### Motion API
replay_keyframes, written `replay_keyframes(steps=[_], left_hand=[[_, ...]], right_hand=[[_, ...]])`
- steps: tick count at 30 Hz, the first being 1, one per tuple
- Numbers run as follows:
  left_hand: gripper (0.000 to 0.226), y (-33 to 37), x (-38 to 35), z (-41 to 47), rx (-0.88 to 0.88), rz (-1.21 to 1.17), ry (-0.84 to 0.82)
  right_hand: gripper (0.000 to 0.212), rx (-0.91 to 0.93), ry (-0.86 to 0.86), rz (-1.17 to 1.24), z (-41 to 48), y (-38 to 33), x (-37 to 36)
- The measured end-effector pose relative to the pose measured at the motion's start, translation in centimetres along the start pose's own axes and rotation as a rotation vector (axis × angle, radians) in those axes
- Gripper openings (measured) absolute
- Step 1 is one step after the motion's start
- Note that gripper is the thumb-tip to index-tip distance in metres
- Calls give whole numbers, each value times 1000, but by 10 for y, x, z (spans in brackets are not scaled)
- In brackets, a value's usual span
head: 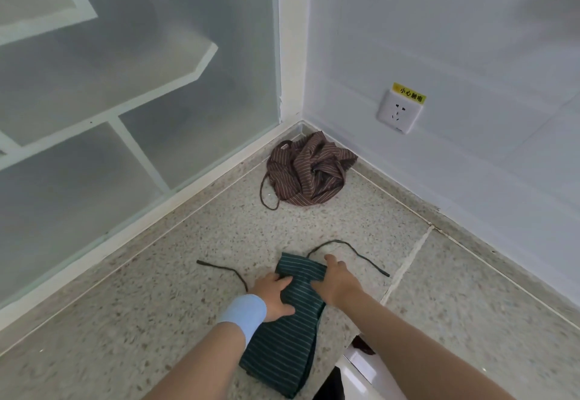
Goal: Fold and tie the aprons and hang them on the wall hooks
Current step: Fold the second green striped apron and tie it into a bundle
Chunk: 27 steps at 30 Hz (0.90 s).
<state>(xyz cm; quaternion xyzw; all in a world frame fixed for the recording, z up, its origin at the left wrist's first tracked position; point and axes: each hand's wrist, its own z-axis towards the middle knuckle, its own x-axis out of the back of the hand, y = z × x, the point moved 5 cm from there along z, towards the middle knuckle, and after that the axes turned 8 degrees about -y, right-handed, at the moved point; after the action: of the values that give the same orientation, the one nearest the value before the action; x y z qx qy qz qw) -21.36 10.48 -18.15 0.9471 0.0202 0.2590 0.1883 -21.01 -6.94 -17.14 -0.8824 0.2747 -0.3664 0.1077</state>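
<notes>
The green apron (284, 337) is laid on the floor (150, 311) as a long narrow folded strip, and both hands are set on its far half. The left hand (276, 297), with a pale blue wristband (243, 313) behind it, is clamped on the strip's left edge, the cloth being gathered between thumb and curled fingers. The right hand (334, 283) is pressed against the opposite edge with fingers nearly straight, nothing being clasped; whether its thumb is hooked under the fold cannot be told.

One tie cord (226, 269) is trailed outward from the left hand, and the other cord (361, 255) is looped just beyond the right fingertips. A brown apron (309, 173) is heaped, unfolded, well beyond both hands in the corner below a wall socket (400, 112).

The fabric is judged light, thin and limp, so the folds can be expected to spring open or slide once pressure is released. The bundle is best held where it is narrowed between the hands, one hand being kept on it while a cord is taken up near its root, not by its loose end, for wrapping. No hooks are seen.
</notes>
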Motion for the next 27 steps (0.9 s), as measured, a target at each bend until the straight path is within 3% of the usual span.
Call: replay_keyframes(steps=[2,6,9,12,14,15,17,18,20,21,23,27], left_hand=[[91,-5,-4,7,-1,57,-1],[98,-11,-3,17,0,223,82],[80,-1,6,15,-76,216,381],[48,18,5,10,-308,239,590],[32,23,-4,12,-342,315,545],[37,22,-10,14,-287,345,467],[65,11,-23,21,-167,400,290],[74,8,-27,23,-146,423,250],[82,2,-32,24,-131,441,223],[82,0,-31,23,-130,432,229],[80,-4,-29,23,-114,426,251],[76,-7,-17,18,-60,400,310]], right_hand=[[86,-24,-20,68,4,4,-10],[51,-71,8,73,11,14,-10],[45,-162,82,212,13,29,-3],[47,-249,162,322,9,42,4],[57,-305,253,105,1,47,10],[65,-287,332,-119,-2,45,14],[74,-52,494,-475,-8,31,15],[74,129,524,-537,-10,22,11],[69,390,418,-601,-10,14,-3],[70,418,306,-623,-7,16,-11],[82,356,139,-660,-3,24,-22],[93,278,102,-714,0,37,-21]])
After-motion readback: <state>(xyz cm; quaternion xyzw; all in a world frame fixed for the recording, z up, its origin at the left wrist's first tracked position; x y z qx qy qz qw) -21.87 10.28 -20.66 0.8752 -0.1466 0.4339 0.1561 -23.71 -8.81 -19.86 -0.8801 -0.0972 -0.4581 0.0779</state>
